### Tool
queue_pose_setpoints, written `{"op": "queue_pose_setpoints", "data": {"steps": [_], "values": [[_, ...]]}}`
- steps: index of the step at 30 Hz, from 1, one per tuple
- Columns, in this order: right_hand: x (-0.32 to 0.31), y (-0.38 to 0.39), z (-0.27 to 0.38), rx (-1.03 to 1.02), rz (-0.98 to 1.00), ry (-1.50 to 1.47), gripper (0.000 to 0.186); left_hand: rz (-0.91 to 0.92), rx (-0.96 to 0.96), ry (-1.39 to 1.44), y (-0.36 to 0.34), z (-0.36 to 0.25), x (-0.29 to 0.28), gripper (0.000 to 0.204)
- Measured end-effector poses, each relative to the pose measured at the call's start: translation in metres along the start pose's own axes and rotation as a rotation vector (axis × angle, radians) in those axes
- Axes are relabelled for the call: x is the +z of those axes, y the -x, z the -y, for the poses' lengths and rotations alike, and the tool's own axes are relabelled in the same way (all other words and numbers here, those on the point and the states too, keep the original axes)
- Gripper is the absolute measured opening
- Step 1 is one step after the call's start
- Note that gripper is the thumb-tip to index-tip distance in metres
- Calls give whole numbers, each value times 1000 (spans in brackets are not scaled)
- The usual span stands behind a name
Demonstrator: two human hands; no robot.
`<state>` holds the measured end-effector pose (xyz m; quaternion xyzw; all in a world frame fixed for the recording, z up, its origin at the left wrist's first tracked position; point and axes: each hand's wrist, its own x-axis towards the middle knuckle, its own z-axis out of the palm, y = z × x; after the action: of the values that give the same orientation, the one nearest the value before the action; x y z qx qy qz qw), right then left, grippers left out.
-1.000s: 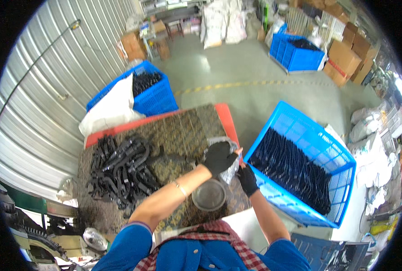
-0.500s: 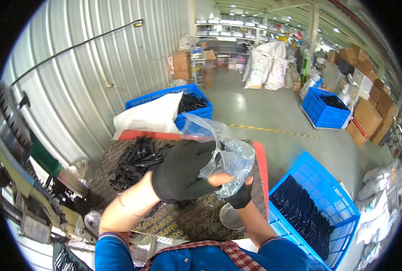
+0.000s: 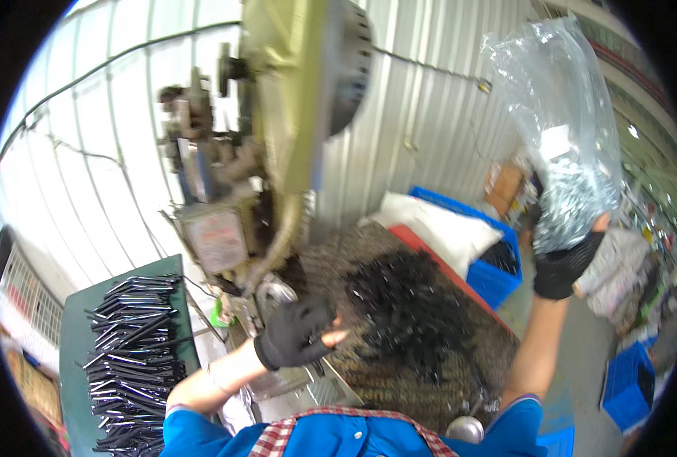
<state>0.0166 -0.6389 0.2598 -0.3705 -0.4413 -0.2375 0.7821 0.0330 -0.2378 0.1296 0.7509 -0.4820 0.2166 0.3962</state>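
Raised at the right, my right hand (image 3: pixel 567 268), in a black glove with bare fingertips, is closed around a clear plastic bag (image 3: pixel 574 183). The bag stands up above the fist, its lower part crumpled and shiny. My left hand (image 3: pixel 296 333), gloved the same way, is in front of the press-like machine (image 3: pixel 289 99) with its bare fingertips slightly apart; I see nothing in it. Between the two hands, a heap of black strip-like pieces (image 3: pixel 415 312) lies on the dark worktable (image 3: pixel 335 259).
At the left, a green board (image 3: pixel 76 358) carries rows of black rods (image 3: pixel 133 365). Behind the table's red edge (image 3: pixel 407 236) are a white sack (image 3: pixel 437 228) and a blue crate (image 3: pixel 498 282). A small round metal dish (image 3: pixel 465 429) sits near my right elbow.
My view has swung left toward the machine and green board. My hands, together at the plastic bag before, are apart; the right has lifted the bag, and the left has let go.
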Motion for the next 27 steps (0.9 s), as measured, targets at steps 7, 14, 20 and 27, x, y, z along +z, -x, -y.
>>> {"op": "queue_pose_setpoints", "data": {"steps": [7,14,20,27], "values": [[96,-224,-6,-65,21,298,50,110,-676,47,187,53,-4,30],[188,-360,-47,-96,65,518,36,-68,-927,231,245,81,34,30],[237,-426,-75,-77,9,576,34,116,-944,205,236,86,23,37],[263,-458,-90,-265,-75,721,37,183,-910,250,225,103,25,37]]}}
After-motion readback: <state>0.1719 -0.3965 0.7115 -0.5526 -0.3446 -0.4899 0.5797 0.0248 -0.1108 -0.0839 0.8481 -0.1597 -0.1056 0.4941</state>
